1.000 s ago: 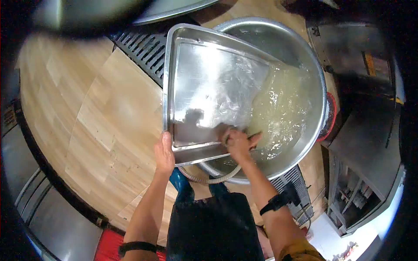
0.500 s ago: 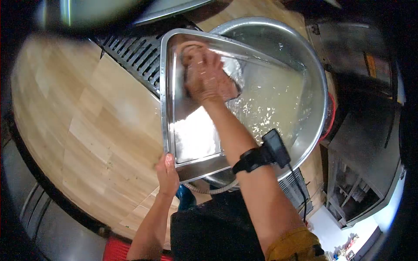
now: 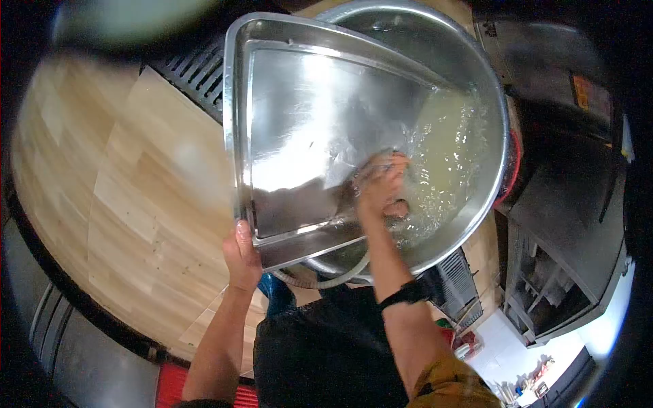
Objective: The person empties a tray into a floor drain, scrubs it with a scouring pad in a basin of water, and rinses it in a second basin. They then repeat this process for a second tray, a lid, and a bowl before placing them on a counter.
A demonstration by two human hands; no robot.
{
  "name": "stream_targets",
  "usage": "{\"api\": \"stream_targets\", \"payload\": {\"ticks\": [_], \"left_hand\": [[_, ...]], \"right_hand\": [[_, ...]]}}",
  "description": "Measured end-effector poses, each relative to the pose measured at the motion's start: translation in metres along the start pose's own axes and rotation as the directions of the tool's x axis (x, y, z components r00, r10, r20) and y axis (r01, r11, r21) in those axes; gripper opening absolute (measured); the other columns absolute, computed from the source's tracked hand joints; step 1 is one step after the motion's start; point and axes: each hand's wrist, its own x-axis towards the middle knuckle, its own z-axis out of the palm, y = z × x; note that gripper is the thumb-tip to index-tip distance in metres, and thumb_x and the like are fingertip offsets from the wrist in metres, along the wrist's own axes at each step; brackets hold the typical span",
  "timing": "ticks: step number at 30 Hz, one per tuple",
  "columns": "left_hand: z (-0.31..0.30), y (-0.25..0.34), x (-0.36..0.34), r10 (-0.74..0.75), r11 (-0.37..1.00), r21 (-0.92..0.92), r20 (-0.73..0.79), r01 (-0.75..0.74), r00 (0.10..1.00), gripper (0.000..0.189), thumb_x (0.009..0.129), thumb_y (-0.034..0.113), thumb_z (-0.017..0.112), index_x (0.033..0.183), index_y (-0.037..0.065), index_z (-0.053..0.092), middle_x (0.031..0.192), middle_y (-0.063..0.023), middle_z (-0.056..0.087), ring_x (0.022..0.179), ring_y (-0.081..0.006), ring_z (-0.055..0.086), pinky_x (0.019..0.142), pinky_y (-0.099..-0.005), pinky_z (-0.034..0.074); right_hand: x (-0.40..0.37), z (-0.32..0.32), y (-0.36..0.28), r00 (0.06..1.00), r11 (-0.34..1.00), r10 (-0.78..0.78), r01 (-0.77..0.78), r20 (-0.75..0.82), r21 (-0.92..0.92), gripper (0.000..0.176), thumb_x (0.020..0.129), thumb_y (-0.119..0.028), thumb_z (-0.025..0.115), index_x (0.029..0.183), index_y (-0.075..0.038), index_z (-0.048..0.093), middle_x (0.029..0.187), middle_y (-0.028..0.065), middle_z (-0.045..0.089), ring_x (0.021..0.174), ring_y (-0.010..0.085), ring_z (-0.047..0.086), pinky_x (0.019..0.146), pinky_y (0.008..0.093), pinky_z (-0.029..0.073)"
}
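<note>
A large rectangular stainless steel tray [image 3: 299, 136] leans into a round metal basin [image 3: 500, 122], its right end under cloudy yellowish water [image 3: 449, 146]. My left hand [image 3: 243, 257] grips the tray's near left corner, thumb over the rim. My right hand [image 3: 382, 187] is down at the waterline on the tray's inner face, blurred, pressing a wet brownish cloth [image 3: 396, 208] that is mostly hidden beneath the palm and fingers. A black band [image 3: 407, 294] circles my right wrist.
A pale hose [image 3: 340, 277] curves below the basin. Slotted black drain grates [image 3: 187, 64] lie in the wood-look floor [image 3: 149, 177]. Dark metal cabinets [image 3: 564, 224] stand at the right. A red crate-like thing [image 3: 173, 387] is at the lower left.
My right hand has swept from the tray's upper left down and right to the water's edge with the cloth. The tray and my left hand have shifted slightly up and left in view.
</note>
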Motion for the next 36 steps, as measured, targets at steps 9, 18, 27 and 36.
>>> {"api": "stream_targets", "payload": {"ticks": [9,18,27,36], "left_hand": [[-0.002,-0.007,-0.005,0.017,0.997,0.079,-0.019,-0.015,1.0,0.056,0.095,0.045,0.032,0.069,-0.002,0.046,0.059,-0.0065,0.038,0.059,-0.0159,0.036,0.053,-0.0357,0.032],[0.002,0.006,0.0,0.075,0.989,0.135,-0.061,-0.066,0.995,0.049,0.097,0.034,0.035,0.067,-0.003,0.046,0.056,-0.0084,0.037,0.055,-0.0172,0.034,0.05,-0.0373,0.03],[0.001,-0.01,-0.004,-0.007,1.0,0.007,0.014,0.007,1.0,0.054,0.096,0.039,0.033,0.068,-0.005,0.045,0.054,-0.0148,0.039,0.054,-0.0228,0.034,0.052,-0.041,0.029],[-0.006,0.002,0.018,-0.194,0.966,-0.174,-0.01,0.189,0.981,0.071,0.092,0.054,0.031,0.102,-0.012,0.055,0.103,-0.0289,0.056,0.094,-0.0345,0.052,0.086,-0.0427,0.038]], "right_hand": [[0.014,-0.013,-0.171,0.824,0.824,-0.562,0.565,-0.066,0.044,0.056,0.091,-0.039,0.037,0.136,-0.008,0.029,0.142,0.0207,0.025,0.131,0.0422,0.02,0.106,0.0549,0.012],[0.036,-0.016,0.001,0.91,0.895,-0.41,0.415,0.064,-0.162,0.052,0.091,-0.027,0.043,0.136,-0.006,0.03,0.144,0.0171,0.022,0.126,0.0403,0.029,0.104,0.0489,0.021],[-0.04,-0.067,0.07,0.943,0.834,-0.179,0.296,0.279,-0.465,0.05,0.085,-0.035,0.053,0.128,-0.012,0.043,0.13,0.0158,0.043,0.113,0.0411,0.042,0.091,0.0516,0.036],[-0.067,-0.167,-0.096,0.485,0.716,-0.423,-0.339,0.766,0.61,0.018,0.085,-0.01,0.056,0.102,-0.004,0.059,0.103,0.0039,0.056,0.087,0.0119,0.057,0.067,0.0271,0.053]]}}
